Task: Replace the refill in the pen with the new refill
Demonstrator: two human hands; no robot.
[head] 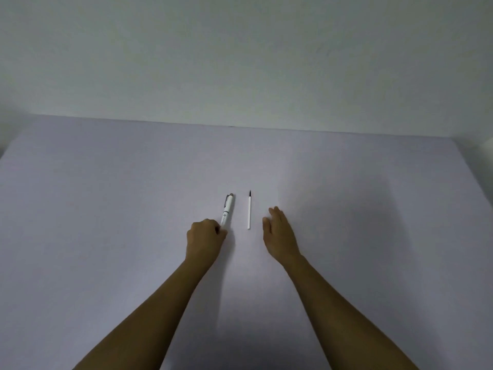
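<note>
A white pen (227, 209) with a grey clip lies on the pale table, clip end pointing away from me. My left hand (205, 239) is closed around its near end. Just to the right, a thin white refill (249, 211) with a dark tip lies parallel to the pen, tip away from me. My right hand (278, 232) hovers a little to the right of the refill, fingers loosely apart, holding nothing and not touching the refill.
The pale lilac table (106, 209) spreads wide to both sides. Its far edge meets a plain white wall (240, 62). The table's right edge runs down the far right of the view.
</note>
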